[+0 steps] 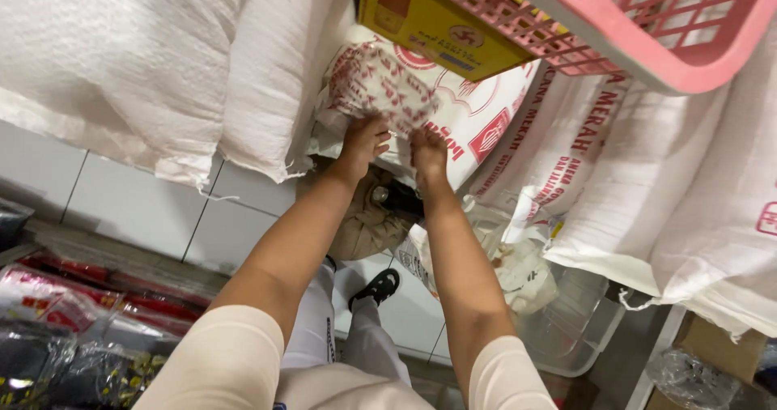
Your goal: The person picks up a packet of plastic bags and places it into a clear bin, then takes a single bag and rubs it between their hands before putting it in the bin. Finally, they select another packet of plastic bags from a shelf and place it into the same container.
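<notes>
Both hands reach forward and down into a gap between stacked white woven sacks. The left hand (362, 143) and the right hand (427, 152) sit side by side, fingers curled over the lower edge of a small clear packet with a red pattern (380, 86), each gripping it from below. The packet lies against a larger white sack with red print (477, 123), which leans in the middle of the gap.

Crowding the space from above is a pink plastic basket (672, 46), tilted over the sacks, and a yellow cardboard box (429, 21) jutting out just above the packet. To the left, 2 big plain white sacks (146, 62) overhang white floor tiles (137, 208). To the right, more printed white sacks (664, 191) press in. Below the arms sit a tan bundle (368, 228), a clear plastic tub (571, 325) and a knotted plastic bag (518, 268). The person's foot in a black sandal (376, 287) stands on the floor. Dark wrapped goods (57, 329) lie at lower left.
</notes>
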